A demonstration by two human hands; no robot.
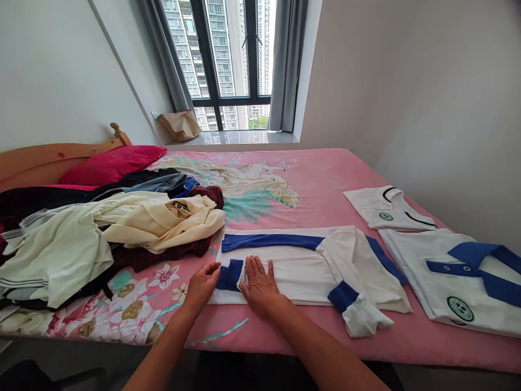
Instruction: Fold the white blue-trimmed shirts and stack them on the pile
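A white garment with blue bands lies spread across the front of the bed, one sleeve with a blue cuff bent toward the front edge. My right hand rests flat on the white cloth, fingers spread, just right of another blue cuff. At the garment's left end, my left hand has its fingers curled together beside that cuff; whatever is between the fingertips is too small to make out.
Rumpled clothes are heaped on the left. Two folded white shirts lie at right, one with a black-trimmed neck, one with a blue collar. Behind are a red pillow and a paper bag by the window.
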